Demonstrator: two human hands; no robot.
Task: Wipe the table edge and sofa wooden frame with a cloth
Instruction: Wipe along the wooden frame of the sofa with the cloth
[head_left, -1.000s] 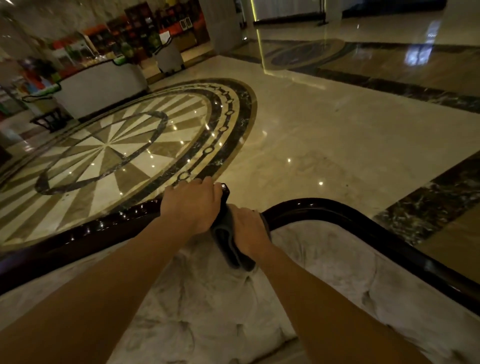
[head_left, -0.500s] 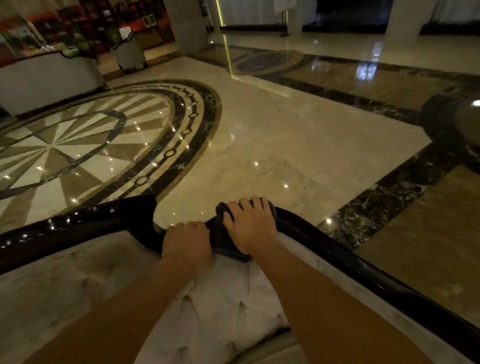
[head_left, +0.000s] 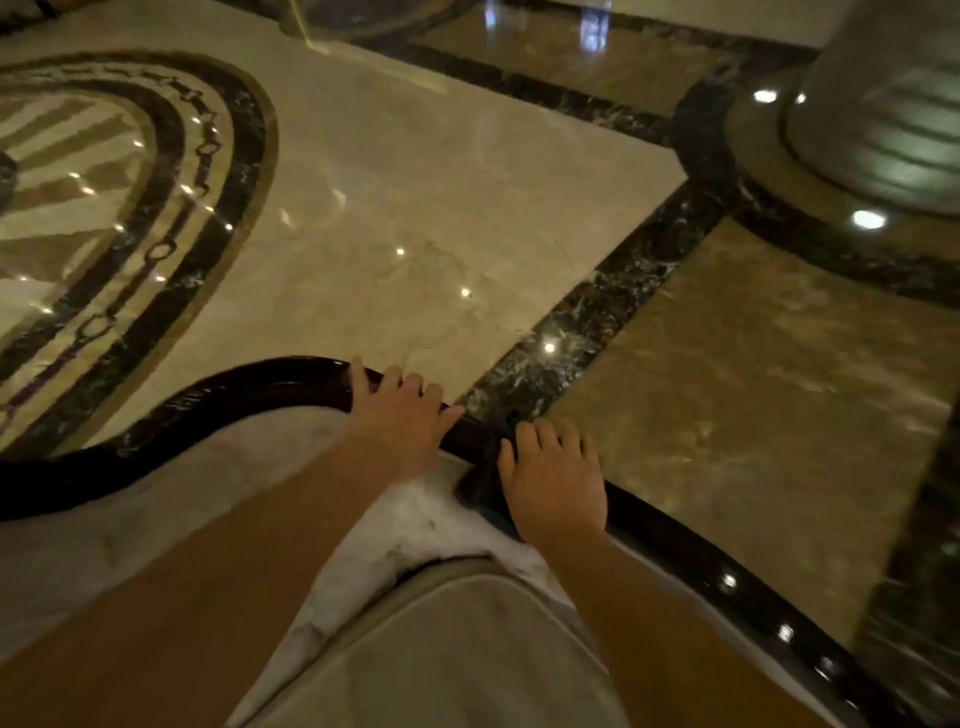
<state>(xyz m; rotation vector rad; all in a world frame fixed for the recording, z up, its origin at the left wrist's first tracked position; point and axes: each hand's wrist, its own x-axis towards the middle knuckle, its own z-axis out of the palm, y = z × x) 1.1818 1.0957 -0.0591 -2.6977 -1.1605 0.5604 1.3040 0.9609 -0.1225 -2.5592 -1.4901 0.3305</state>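
Head view: dark grey cloth (head_left: 483, 478) is pressed onto the glossy dark wooden sofa frame (head_left: 249, 387) under the right hand (head_left: 553, 480), on the stretch of rail sloping down to the right. Half a second ago the cloth was held at the top of the frame's curve; it has since been moved down and right along the rail. Right hand is laid palm-down, fingers curled over the rail's far side, cloth gripped between palm and wood, with only its left edge exposed. Left hand (head_left: 400, 415) has been shifted from the cushion side up onto the rail, just left of the cloth, fingers draped over the wood, holding nothing but the frame. Both forearms are extended forward. Pale tufted upholstery (head_left: 156, 509) sits inside the frame. Polished marble floor (head_left: 415, 208) with dark inlay bands lies beyond, and a round column base (head_left: 872, 130) is now seen at upper right.
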